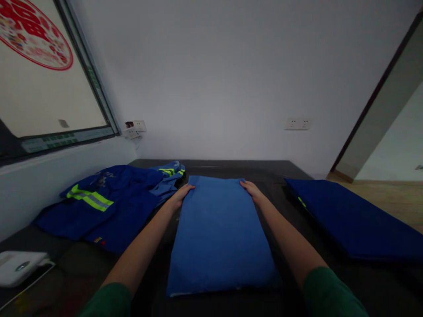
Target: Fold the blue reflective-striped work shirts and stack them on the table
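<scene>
A light blue garment [223,233], folded into a long flat rectangle, lies in front of me on a dark table. My left hand [183,193] grips its far left edge, with fingertips over the cloth and the rest of the fingers partly hidden. On the opposite side, my right hand [253,192] holds the far right corner in the same way. The folded cloth widens toward me, and its near edge shows thin layers.
Crumpled dark blue workwear [128,198] with reflective yellow strips lies on the left, a lighter blue piece [167,182] behind it. A folded dark blue garment [350,215] lies on the right. A white device [21,266] with a cable sits near left. The dark table [211,166] meets a wall.
</scene>
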Motion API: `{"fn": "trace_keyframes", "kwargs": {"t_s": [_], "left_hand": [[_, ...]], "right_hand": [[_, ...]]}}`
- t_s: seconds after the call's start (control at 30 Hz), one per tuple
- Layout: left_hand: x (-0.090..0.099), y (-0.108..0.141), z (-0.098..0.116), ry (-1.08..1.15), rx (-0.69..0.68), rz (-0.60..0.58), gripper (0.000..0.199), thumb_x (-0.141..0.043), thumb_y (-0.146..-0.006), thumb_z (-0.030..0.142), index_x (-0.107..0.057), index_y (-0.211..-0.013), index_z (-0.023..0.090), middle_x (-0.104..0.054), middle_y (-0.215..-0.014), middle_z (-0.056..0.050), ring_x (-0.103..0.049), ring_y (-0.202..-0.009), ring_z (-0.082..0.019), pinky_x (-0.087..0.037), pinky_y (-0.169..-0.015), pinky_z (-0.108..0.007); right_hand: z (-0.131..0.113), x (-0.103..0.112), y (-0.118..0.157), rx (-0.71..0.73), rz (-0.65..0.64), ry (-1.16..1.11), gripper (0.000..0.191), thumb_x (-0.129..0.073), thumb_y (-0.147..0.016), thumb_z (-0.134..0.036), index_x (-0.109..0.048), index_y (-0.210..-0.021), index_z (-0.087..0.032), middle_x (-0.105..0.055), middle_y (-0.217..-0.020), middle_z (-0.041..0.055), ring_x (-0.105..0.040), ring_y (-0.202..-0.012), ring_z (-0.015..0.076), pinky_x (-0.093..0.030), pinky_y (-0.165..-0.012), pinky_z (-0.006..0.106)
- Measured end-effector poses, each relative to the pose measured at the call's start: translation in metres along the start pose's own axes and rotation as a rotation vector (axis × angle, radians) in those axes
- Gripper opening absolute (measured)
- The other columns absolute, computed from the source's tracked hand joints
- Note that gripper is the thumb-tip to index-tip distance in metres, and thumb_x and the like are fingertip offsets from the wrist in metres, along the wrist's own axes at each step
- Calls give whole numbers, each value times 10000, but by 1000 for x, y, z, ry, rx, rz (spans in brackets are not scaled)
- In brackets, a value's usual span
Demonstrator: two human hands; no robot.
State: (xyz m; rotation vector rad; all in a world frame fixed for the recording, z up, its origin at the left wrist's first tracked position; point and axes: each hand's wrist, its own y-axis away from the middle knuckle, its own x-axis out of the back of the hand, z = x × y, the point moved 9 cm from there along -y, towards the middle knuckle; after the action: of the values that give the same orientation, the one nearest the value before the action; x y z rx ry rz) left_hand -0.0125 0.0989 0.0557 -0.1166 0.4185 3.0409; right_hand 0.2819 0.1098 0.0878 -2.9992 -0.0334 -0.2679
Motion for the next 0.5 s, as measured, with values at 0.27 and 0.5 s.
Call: {"fn": "trace_keyframes", "kwargs": {"t_s": [0.27,0.5], "left_hand": [[29,-39,-42,-61,89,-48,427,-823,-581,350,-646,-901,128,-714,-808,-68,-678,-755,-205,-537,-726,-317],[47,-51,-50,-268,30,87,253,-741,-670,338,-610,-733,130,-615,-605,2,-557,-529,-129,-428,-520,-228]], "right_hand": [[64,4,-21,-130,18,150,253,-559,-885,-309,-678,-950,-96,-722,-959,138,-681,-867,218,-542,-814,375],[79,9,-29,-148,92,360,403,-709,-744,-238,-638,-1131,-147,-654,-1155,134,-592,-1114,265,-423,-984,468]]}}
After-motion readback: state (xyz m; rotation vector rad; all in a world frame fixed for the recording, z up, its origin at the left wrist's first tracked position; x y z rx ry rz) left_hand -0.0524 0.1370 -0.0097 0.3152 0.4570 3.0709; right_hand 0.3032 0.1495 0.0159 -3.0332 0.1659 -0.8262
